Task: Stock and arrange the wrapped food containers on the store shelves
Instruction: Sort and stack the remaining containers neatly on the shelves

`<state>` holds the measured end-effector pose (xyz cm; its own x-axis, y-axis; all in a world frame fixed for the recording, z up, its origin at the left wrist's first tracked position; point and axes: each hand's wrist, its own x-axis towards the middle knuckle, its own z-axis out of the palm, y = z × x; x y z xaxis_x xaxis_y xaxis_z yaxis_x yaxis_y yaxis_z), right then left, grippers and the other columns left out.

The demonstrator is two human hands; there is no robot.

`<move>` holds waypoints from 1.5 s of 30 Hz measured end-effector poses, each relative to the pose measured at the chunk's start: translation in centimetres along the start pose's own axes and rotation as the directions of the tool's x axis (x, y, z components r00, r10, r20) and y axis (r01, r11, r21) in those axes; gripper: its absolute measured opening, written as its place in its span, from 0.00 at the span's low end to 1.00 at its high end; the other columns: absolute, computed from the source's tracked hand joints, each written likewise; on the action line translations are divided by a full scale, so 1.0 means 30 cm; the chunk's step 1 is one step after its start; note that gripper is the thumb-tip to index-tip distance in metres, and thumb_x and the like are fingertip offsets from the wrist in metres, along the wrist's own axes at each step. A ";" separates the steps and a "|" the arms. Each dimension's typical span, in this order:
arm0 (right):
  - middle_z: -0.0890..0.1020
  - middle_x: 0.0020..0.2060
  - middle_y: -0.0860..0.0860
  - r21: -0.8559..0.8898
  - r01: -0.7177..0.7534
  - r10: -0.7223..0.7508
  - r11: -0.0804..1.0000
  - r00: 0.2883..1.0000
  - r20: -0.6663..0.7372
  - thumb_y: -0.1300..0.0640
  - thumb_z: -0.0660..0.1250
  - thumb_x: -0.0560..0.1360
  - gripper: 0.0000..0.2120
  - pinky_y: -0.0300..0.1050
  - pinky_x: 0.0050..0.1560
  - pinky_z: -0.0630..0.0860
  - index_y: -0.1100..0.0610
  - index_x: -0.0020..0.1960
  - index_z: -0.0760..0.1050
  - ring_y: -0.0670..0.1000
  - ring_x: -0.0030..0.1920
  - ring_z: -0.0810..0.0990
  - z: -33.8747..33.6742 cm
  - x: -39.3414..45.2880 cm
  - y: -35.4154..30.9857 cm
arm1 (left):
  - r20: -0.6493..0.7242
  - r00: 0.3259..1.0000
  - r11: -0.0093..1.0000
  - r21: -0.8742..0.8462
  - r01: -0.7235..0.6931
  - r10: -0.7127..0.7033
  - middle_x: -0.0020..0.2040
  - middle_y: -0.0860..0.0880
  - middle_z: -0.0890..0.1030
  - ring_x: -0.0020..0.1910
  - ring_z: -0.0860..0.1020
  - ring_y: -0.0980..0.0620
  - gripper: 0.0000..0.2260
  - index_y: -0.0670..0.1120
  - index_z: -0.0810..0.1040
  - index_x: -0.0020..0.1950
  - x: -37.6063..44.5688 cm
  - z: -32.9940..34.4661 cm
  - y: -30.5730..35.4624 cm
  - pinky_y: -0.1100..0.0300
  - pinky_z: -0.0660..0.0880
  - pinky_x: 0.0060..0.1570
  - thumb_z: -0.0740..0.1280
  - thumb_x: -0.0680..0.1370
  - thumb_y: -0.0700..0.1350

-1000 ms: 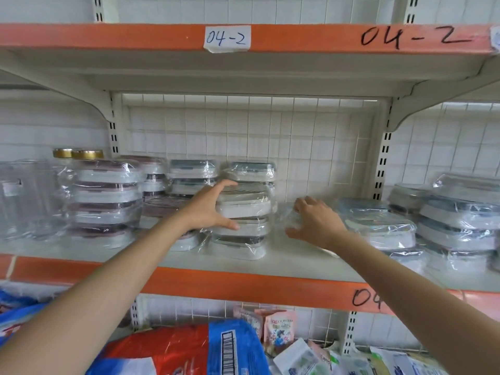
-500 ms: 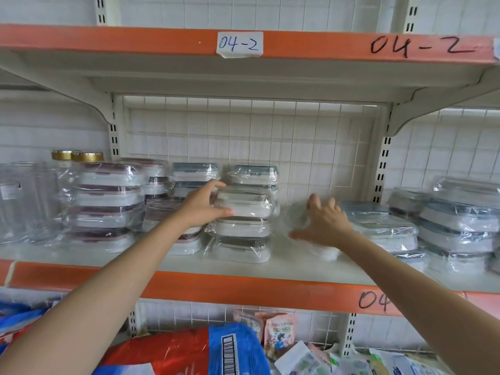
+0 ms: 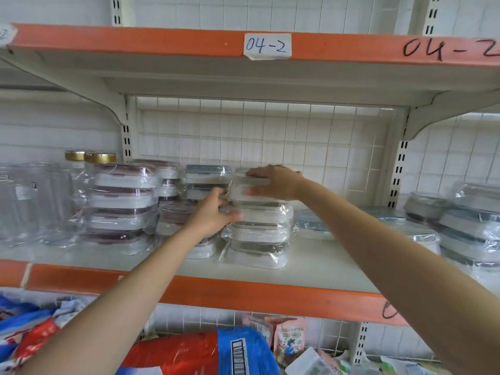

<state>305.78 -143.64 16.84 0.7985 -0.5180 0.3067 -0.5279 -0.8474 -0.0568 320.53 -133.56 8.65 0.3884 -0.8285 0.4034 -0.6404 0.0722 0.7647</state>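
Note:
On the white shelf [image 3: 327, 269] stands a stack of clear-wrapped, grey-lidded food containers [image 3: 259, 239]. My right hand [image 3: 273, 182] grips one more wrapped container [image 3: 243, 189] at the top of this stack, fingers over its lid and thumb on its front side. My left hand [image 3: 212, 215] rests against the stack's left side with its fingers touching the wrap. Behind the stack, a second pile of blue-lidded containers [image 3: 207, 171] shows partly.
A stack of pink-lidded wrapped containers [image 3: 121, 201] and clear jars [image 3: 27, 201] stand at the left. More wrapped containers [image 3: 470, 226] fill the right end. The upper shelf [image 3: 162, 41] hangs close above. Coloured bags [image 3: 189, 353] lie on the level below.
My right hand picked up a wrapped container from the shelf at the right and carried it left and up onto the middle stack. My left hand stayed at the stack's left side.

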 end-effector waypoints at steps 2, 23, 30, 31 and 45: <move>0.60 0.74 0.51 0.016 -0.022 0.022 1.000 0.999 -0.030 0.34 0.63 0.71 0.34 0.66 0.70 0.56 0.43 0.74 0.58 0.58 0.73 0.56 0.000 -0.009 0.019 | 0.003 0.999 0.999 -0.023 0.033 -0.033 0.62 0.51 0.76 0.56 0.75 0.56 0.28 0.45 0.66 0.68 -0.007 -0.002 -0.007 0.60 0.72 0.55 0.73 0.72 0.50; 0.76 0.62 0.55 0.426 -0.394 0.394 0.814 0.914 0.093 0.51 0.74 0.70 0.38 0.47 0.60 0.72 0.59 0.73 0.59 0.55 0.61 0.75 0.196 -0.242 0.204 | -0.155 0.987 0.892 0.450 0.028 0.047 0.56 0.43 0.71 0.53 0.73 0.45 0.23 0.40 0.60 0.68 -0.089 0.093 0.059 0.56 0.71 0.48 0.64 0.78 0.46; 0.75 0.65 0.52 -0.020 -0.325 0.326 0.945 0.942 0.087 0.59 0.63 0.77 0.18 0.39 0.60 0.65 0.56 0.67 0.72 0.52 0.64 0.72 0.000 -0.358 0.385 | -0.040 0.835 0.724 0.522 -0.451 0.549 0.53 0.48 0.72 0.53 0.72 0.51 0.10 0.44 0.72 0.55 -0.131 0.196 0.284 0.57 0.71 0.49 0.65 0.75 0.43; 0.75 0.65 0.52 -0.035 -0.343 0.344 0.939 0.936 0.079 0.62 0.61 0.77 0.17 0.38 0.61 0.64 0.56 0.66 0.73 0.52 0.64 0.72 -0.024 -0.381 0.424 | 0.028 0.836 0.719 0.494 -0.488 0.549 0.53 0.49 0.73 0.53 0.72 0.51 0.09 0.45 0.73 0.55 -0.125 0.251 0.308 0.56 0.72 0.49 0.65 0.76 0.45; 0.75 0.65 0.53 -0.106 -0.451 0.455 0.886 0.890 0.015 0.68 0.54 0.77 0.22 0.39 0.59 0.68 0.57 0.68 0.71 0.52 0.63 0.73 -0.105 -0.518 0.762 | 0.461 0.870 0.875 0.333 -0.350 0.173 0.73 0.45 0.61 0.72 0.60 0.45 0.38 0.48 0.62 0.72 0.042 0.742 0.469 0.49 0.63 0.68 0.72 0.68 0.62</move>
<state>280.41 -154.60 13.76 0.4752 -0.8484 0.2332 -0.8587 -0.5050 -0.0876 297.26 -145.94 8.73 -0.0779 -0.9647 0.2516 -0.9175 0.1682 0.3605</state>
